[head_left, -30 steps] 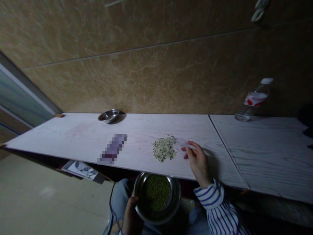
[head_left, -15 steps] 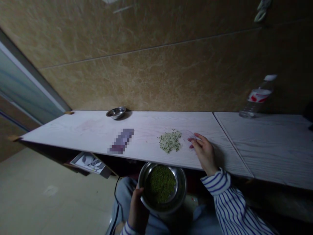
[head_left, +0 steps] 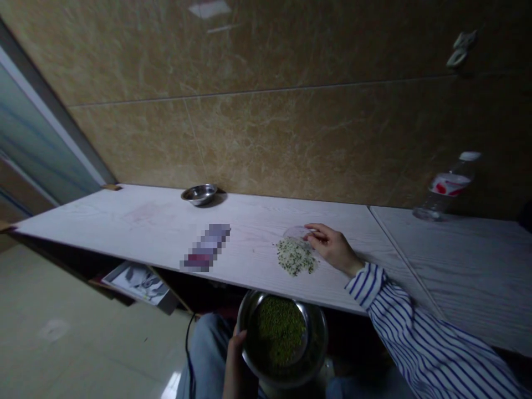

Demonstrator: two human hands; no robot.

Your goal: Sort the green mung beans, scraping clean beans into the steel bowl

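Observation:
My left hand (head_left: pixel 238 363) grips the left rim of a large steel bowl (head_left: pixel 319 338), held over my lap under the table's front edge. Small green beans (head_left: pixel 278 332), which look like mung beans, cover the bowl's bottom. On the white table lies a pile of pale and green grains (head_left: pixel 294 257), apparently rice mixed with beans. My right hand (head_left: pixel 334 248) pinches a thin, clear plastic disc (head_left: pixel 293 231) at the pile's far side. Part of the disc is hidden by my fingers, and its exact kind is unclear.
A small steel bowl (head_left: pixel 199 194) stands near the wall, left of the pile. A blurred-out flat object (head_left: pixel 208 246) lies nearer the front edge. To the right stands a water bottle (head_left: pixel 449 185). Beneath the table at left, an open drawer (head_left: pixel 139 282) juts out.
My right hand has carried the clear disc from the pile's right side round to its far side. My left hand still holds the bowl. The camera view has shifted slightly.

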